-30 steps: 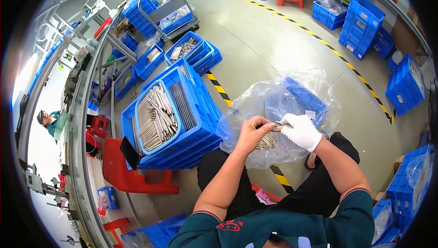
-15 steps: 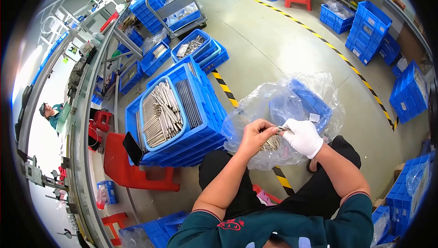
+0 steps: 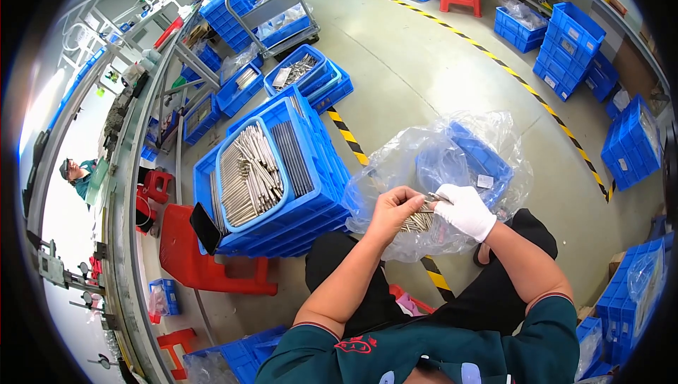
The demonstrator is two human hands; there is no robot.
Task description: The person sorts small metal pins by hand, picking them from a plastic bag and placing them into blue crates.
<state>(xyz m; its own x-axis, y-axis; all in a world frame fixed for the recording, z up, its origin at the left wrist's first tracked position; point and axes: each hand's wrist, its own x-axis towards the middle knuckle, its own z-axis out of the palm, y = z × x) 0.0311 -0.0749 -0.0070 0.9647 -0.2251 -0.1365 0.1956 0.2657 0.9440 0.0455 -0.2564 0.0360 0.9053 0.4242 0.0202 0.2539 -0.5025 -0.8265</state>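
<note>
Above my lap, my bare left hand (image 3: 394,212) and my white-gloved right hand (image 3: 465,213) meet over a clear plastic bag (image 3: 385,165). Thin silvery metal rods (image 3: 439,197) stick out between thumb and fingers of the glove. The left thumb and forefinger pinch at the near ends of these rods; how many are held I cannot make out. Below the hands, a bundle of similar rods (image 3: 418,223) lies in the bag's opening. The bag spreads over a blue crate (image 3: 487,161) with a white label.
At my left, a light-blue tray (image 3: 286,197) of metal rods sits on stacked blue crates (image 3: 318,207), with dark rods beside it. A black phone-like slab (image 3: 205,229) leans on the crate corner. A red stool (image 3: 187,250) stands close by. More crates (image 3: 632,147) line the right.
My two hands have parted slightly, and the rods between them have shifted a little. The bundle in the bag shows a bit more.
</note>
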